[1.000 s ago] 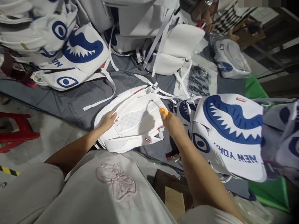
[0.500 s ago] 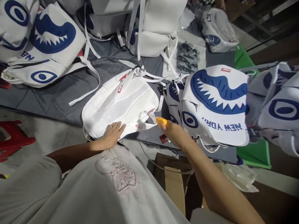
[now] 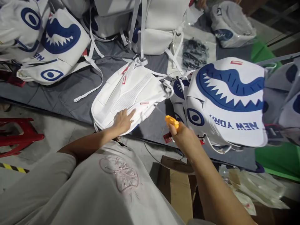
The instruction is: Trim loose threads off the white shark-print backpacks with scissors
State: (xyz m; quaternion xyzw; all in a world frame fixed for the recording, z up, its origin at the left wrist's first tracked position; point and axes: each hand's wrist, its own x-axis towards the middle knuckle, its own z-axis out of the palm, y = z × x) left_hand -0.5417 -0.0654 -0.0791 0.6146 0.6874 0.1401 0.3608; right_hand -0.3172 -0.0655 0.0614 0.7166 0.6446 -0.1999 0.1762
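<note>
Our left hand (image 3: pixel 123 120) lies flat, fingers spread, on the white backpack (image 3: pixel 127 95) mid-frame; right hand (image 3: pixel 185 140) grips the orange tool (image 3: pixel 172 121), which could snag loose straps (image 3: pixel 164 81).

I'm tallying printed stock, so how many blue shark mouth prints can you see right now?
3 clearly: one upper left, one big on the bag at right, one on the wrapped bag top right. A partly hidden one sits beside the big bag; others may be covered.

— where's the camera?
— on the person's head, looking forward and down, close over the left hand (image 3: pixel 123 120), right hand (image 3: pixel 185 139) and backpack (image 3: pixel 131 93). just one view.
</note>
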